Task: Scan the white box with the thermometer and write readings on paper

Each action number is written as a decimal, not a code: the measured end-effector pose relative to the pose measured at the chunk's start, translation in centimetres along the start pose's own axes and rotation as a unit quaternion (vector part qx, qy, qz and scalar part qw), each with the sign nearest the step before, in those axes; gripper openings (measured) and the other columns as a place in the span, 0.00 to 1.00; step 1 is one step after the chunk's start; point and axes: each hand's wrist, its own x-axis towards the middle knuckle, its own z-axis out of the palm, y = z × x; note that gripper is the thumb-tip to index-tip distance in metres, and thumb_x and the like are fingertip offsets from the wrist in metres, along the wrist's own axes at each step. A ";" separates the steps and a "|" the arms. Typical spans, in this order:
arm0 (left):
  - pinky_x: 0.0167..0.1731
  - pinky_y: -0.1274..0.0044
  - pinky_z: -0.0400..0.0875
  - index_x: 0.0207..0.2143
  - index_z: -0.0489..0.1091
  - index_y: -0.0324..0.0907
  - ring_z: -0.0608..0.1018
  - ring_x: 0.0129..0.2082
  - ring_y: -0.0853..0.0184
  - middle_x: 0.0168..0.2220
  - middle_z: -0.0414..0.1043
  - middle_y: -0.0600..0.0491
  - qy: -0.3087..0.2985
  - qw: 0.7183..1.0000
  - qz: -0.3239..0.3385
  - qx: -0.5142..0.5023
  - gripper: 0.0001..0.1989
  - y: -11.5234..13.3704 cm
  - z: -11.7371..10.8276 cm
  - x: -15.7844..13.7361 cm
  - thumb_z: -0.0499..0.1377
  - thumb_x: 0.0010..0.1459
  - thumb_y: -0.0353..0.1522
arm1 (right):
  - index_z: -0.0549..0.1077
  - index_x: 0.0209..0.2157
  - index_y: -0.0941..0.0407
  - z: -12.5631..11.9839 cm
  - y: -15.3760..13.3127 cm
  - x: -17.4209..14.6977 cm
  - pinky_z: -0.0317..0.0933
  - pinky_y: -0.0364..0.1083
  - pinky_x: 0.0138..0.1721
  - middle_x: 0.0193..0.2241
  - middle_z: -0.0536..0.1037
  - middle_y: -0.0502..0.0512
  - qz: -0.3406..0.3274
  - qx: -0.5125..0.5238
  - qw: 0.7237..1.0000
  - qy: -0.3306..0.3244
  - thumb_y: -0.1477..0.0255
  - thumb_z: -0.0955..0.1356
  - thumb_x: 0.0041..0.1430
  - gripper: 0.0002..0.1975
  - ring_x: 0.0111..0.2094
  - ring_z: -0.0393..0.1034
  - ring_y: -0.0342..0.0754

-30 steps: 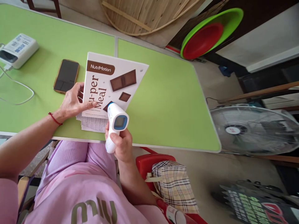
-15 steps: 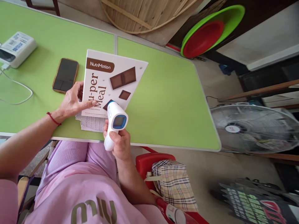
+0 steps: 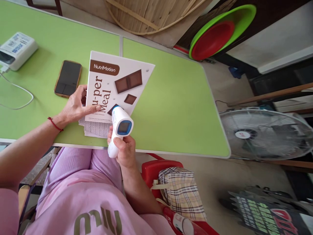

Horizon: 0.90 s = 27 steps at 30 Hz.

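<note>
My left hand (image 3: 78, 106) grips the left side of a white NutriMotion box (image 3: 127, 70) printed with brown chocolate pieces, thumb across its front and the other fingers hidden behind. My right hand (image 3: 126, 150) is wrapped round the handle of a white infrared thermometer (image 3: 119, 122). Its blue-rimmed screen faces me, and its front end overlaps the lower part of the box; whether they touch I cannot tell. Under the box's lower edge lie sheets of paper (image 3: 97, 130) covered in small print or writing.
On the green table (image 3: 176, 104), a phone (image 3: 67, 78) lies left of the box. Farther left is a white power bank (image 3: 18, 50) with a cable (image 3: 26, 90). A plaid bag (image 3: 182, 192) rests on a red chair (image 3: 158, 173). A large fan (image 3: 264, 134) stands beyond the table's right end.
Almost nothing differs. The whole view has shifted very slightly, while both hands keep the same hold on the box and the thermometer.
</note>
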 end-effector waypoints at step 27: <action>0.43 0.60 0.78 0.47 0.72 0.43 0.81 0.44 0.50 0.45 0.79 0.45 -0.026 0.999 -0.021 0.025 0.38 0.3 -0.6 0.1 0.72 0.44 0.59 | 0.78 0.33 0.54 0.1 0.0 0.0 0.60 0.46 0.28 0.26 0.75 0.49 0.016 0.002 1.000 0.011 0.59 0.74 0.46 0.15 0.27 0.64 0.45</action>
